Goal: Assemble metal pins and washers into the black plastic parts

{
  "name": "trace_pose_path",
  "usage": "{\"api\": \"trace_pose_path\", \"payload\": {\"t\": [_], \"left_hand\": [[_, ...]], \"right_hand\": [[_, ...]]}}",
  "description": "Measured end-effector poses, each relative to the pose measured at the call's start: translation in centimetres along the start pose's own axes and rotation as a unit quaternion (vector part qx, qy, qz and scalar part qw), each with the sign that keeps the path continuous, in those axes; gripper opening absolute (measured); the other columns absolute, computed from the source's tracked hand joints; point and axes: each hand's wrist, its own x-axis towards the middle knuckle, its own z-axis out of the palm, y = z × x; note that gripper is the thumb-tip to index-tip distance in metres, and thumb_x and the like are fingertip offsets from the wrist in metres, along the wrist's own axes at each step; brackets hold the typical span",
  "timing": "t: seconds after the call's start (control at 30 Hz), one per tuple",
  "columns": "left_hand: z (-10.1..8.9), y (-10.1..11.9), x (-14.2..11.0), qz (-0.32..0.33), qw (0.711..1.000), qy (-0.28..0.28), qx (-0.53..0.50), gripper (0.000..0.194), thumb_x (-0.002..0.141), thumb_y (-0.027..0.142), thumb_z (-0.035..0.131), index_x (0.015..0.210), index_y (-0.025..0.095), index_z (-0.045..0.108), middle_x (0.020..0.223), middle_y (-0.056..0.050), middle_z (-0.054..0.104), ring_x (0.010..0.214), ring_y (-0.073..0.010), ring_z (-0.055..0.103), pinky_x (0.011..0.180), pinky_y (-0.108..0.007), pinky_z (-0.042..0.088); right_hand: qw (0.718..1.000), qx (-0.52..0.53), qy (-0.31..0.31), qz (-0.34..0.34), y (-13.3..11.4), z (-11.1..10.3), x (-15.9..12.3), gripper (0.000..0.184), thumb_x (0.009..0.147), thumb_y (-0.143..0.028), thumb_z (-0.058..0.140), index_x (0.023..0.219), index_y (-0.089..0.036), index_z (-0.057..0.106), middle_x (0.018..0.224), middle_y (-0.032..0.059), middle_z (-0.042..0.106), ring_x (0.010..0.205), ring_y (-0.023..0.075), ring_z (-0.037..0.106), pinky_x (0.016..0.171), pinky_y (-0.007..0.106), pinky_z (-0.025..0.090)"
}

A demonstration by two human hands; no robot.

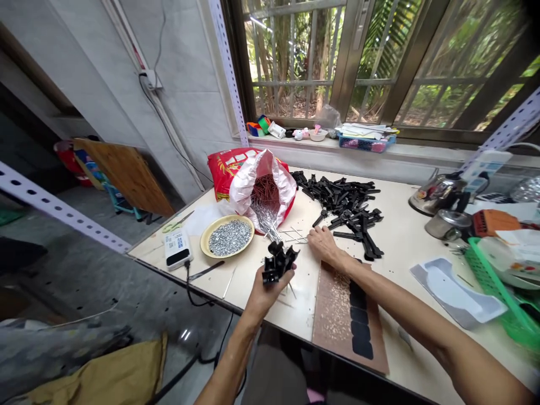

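Observation:
My left hand (265, 292) is closed round a bunch of black plastic parts (278, 261), held upright above the table's front edge. My right hand (323, 243) lies palm down on the table (400, 247), its fingertips pinching at loose thin metal pins (293, 235) that spill from the bag; what it grips I cannot make out. A red and white bag (253, 177) full of such pins lies open just behind. A heap of black plastic parts (346, 199) is spread beyond my right hand. A brown board (337, 309) with black pads lies under my right forearm.
A yellow dish of small silver bits (228, 236) stands left of the bag, beside a white device with a cable (177, 248) and scissors (175, 224). A kettle (439, 194), a green basket (502, 292) and a grey tray (458, 289) fill the right side.

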Motion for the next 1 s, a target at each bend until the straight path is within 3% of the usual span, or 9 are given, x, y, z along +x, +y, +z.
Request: {"api": "trace_pose_path", "payload": {"t": [0.17, 0.27, 0.37, 0.53, 0.67, 0.73, 0.8, 0.9, 1.0], "left_hand": [[-0.4, 0.3, 1.0, -0.074, 0.993, 0.031, -0.081, 0.027, 0.062, 0.028, 0.074, 0.084, 0.013, 0.072, 0.083, -0.009, 0.072, 0.073, -0.0196, 0.064, 0.070, -0.030, 0.048], [0.0, 0.0, 1.4, -0.088, 0.991, 0.044, -0.088, 0.029, 0.059, 0.028, 0.076, 0.082, 0.011, 0.071, 0.079, -0.010, 0.072, 0.068, -0.0196, 0.064, 0.069, -0.031, 0.049], [0.7, -0.1, 1.7, -0.083, 0.994, 0.030, -0.071, 0.030, 0.059, 0.028, 0.075, 0.082, 0.010, 0.071, 0.080, -0.011, 0.072, 0.071, -0.0211, 0.065, 0.071, -0.033, 0.049], [1.3, -0.3, 2.0, -0.047, 0.999, 0.017, 0.001, 0.029, 0.059, 0.028, 0.074, 0.083, 0.012, 0.072, 0.080, -0.008, 0.072, 0.075, -0.0232, 0.065, 0.069, -0.031, 0.049], [1.1, 0.2, 1.7, -0.035, 0.999, 0.015, 0.010, 0.031, 0.059, 0.029, 0.074, 0.085, 0.012, 0.072, 0.082, -0.008, 0.072, 0.080, -0.0251, 0.065, 0.072, -0.032, 0.049], [0.8, 0.6, 1.2, -0.031, 0.999, 0.013, -0.013, 0.031, 0.063, 0.031, 0.073, 0.089, 0.013, 0.071, 0.087, -0.008, 0.072, 0.084, -0.0246, 0.065, 0.076, -0.032, 0.049], [0.5, 1.1, 0.8, -0.025, 0.998, 0.028, -0.040, 0.030, 0.067, 0.032, 0.071, 0.092, 0.015, 0.071, 0.092, -0.008, 0.072, 0.089, -0.0237, 0.064, 0.080, -0.032, 0.048], [0.2, 1.4, 0.4, -0.018, 0.996, 0.069, -0.056, 0.030, 0.068, 0.032, 0.071, 0.093, 0.016, 0.071, 0.093, -0.007, 0.072, 0.092, -0.0233, 0.064, 0.083, -0.032, 0.048], [0.2, 1.3, 0.6, -0.019, 0.995, 0.073, -0.060, 0.030, 0.066, 0.030, 0.072, 0.092, 0.015, 0.072, 0.094, -0.008, 0.073, 0.093, -0.0239, 0.065, 0.084, -0.032, 0.048]], "right_hand": [[0.994, 0.066, 0.077, -0.031, 1.1, -5.1, -1.6, 0.027, 0.098, -0.024, 0.032, 0.106, -0.016, 0.056, 0.097, 0.0081, 0.061, 0.086, 0.0164, 0.054, 0.078, 0.027, 0.037], [0.968, 0.150, 0.168, -0.112, 0.7, -8.9, -2.9, 0.026, 0.097, -0.033, 0.038, 0.103, -0.019, 0.059, 0.098, 0.0052, 0.058, 0.083, 0.0135, 0.054, 0.074, 0.023, 0.037], [0.959, 0.119, 0.204, -0.153, -0.6, -11.3, -3.6, 0.023, 0.095, -0.032, 0.044, 0.095, -0.022, 0.064, 0.091, 0.0035, 0.057, 0.078, 0.0132, 0.052, 0.073, 0.025, 0.034], [0.959, 0.045, 0.184, -0.210, -2.1, -12.9, -3.6, 0.017, 0.093, -0.030, 0.050, 0.087, -0.025, 0.066, 0.086, 0.0017, 0.058, 0.078, 0.0137, 0.051, 0.079, 0.032, 0.030], [0.937, 0.148, 0.107, -0.299, -2.0, -13.6, -2.8, 0.019, 0.091, -0.035, 0.052, 0.103, -0.026, 0.063, 0.098, 0.0038, 0.060, 0.089, 0.0162, 0.054, 0.084, 0.034, 0.034], [0.914, 0.256, 0.079, -0.304, -1.3, -12.9, -1.7, 0.035, 0.091, -0.039, 0.050, 0.124, -0.025, 0.051, 0.111, 0.0059, 0.058, 0.093, 0.0156, 0.055, 0.082, 0.030, 0.040], [0.917, 0.303, 0.081, -0.245, -0.4, -10.8, -0.2, 0.038, 0.093, -0.036, 0.048, 0.128, -0.023, 0.048, 0.114, 0.0064, 0.057, 0.092, 0.0144, 0.056, 0.077, 0.027, 0.043], [0.967, 0.222, 0.080, -0.101, 0.4, -5.7, 2.1, 0.020, 0.091, -0.025, 0.049, 0.102, -0.019, 0.065, 0.099, 0.0056, 0.061, 0.082, 0.0143, 0.056, 0.072, 0.026, 0.042], [0.982, 0.174, 0.059, -0.047, -0.3, -0.7, 3.6, 0.015, 0.084, -0.015, 0.054, 0.073, -0.015, 0.065, 0.083, 0.0056, 0.061, 0.073, 0.0147, 0.055, 0.066, 0.026, 0.039]]}}
